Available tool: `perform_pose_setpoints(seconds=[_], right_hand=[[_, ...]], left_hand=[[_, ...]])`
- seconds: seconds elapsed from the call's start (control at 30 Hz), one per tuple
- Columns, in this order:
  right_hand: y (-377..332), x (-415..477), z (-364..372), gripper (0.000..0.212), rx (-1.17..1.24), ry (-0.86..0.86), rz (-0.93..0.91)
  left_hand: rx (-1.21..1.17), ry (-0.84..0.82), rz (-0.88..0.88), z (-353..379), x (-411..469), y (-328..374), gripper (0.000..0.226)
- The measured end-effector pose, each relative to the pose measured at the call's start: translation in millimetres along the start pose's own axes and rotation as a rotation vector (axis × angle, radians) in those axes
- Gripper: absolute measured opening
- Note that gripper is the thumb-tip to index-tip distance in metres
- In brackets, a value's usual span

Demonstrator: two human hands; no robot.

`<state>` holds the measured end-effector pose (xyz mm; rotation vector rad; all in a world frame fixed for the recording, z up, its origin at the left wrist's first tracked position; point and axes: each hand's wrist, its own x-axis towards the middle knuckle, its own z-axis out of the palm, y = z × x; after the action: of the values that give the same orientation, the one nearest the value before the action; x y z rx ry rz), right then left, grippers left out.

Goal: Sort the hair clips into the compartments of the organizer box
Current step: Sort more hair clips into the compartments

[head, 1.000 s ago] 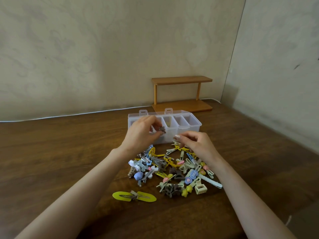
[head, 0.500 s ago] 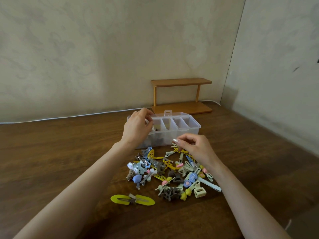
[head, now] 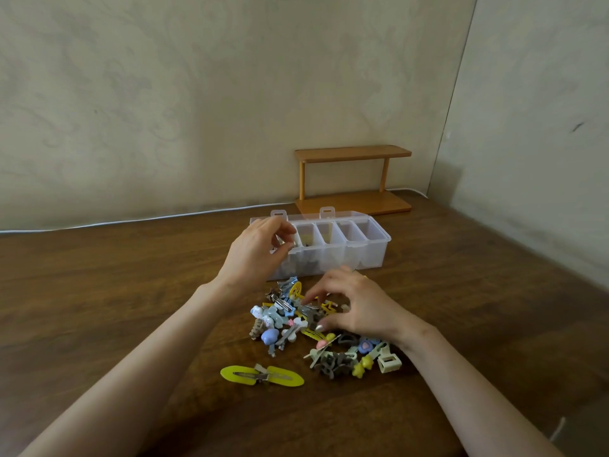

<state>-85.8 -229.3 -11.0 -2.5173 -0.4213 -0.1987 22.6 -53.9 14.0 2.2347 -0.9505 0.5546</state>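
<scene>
Box (head: 379, 239): clear organizer on the table (head: 99, 291), lid off or folded back. Its long axis runs left to right, with the compartments side by side along it. Dark clips show low in the left slots; the right slots look bare.
Pile (head: 286, 324): unsorted hair clips, just near of the box front wall and touching one another in a loose heap.
Yellow clip (head: 262, 376): long and flat, lying apart at the near-left of the pile with its long axis left to right.
Left hand (head: 260, 250): over the leftmost compartment, fingers curled downward. Something small and dark shows at the fingertips; whether it is held or already let go cannot be told.
Right hand (head: 359, 308): resting on the right part of the pile, with forefinger and thumb arched either side of a grey clip (head: 313, 314). Whether the pinch has closed cannot be told.
Key relation: the grey clip lies left of the right palm, between its fingertips; the box is directly far of it. The right hand is nearer the pile and the left hand is nearer the box.
Step (judged): drop-off on the left, next pick on the right.
Progress (judged): early, as most clips remain unsorted.
Risk (judged): tangled clips may lift together.
</scene>
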Motion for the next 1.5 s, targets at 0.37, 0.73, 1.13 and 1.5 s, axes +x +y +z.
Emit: perform_pose_setpoints(seconds=[0.37,0.73,1.13,1.5], right_hand=[[-4,2,2,0.011,0.307,0.160,0.131],[6,3,-9,0.013,1.000,0.280,0.334],[4,4,-8,0.013,0.850,0.332,0.321],[9,3,-7,0.017,0.691,0.389,0.326]], left_hand=[[-0.089,-0.133,0.036,-1,0,7,0.013],[-0.306,-0.434,0.049,-2,-7,24,0.029],[-0.268,-0.396,0.063,-4,-7,30,0.016],[-0.267,-0.235,-0.116,-34,5,-16,0.018]])
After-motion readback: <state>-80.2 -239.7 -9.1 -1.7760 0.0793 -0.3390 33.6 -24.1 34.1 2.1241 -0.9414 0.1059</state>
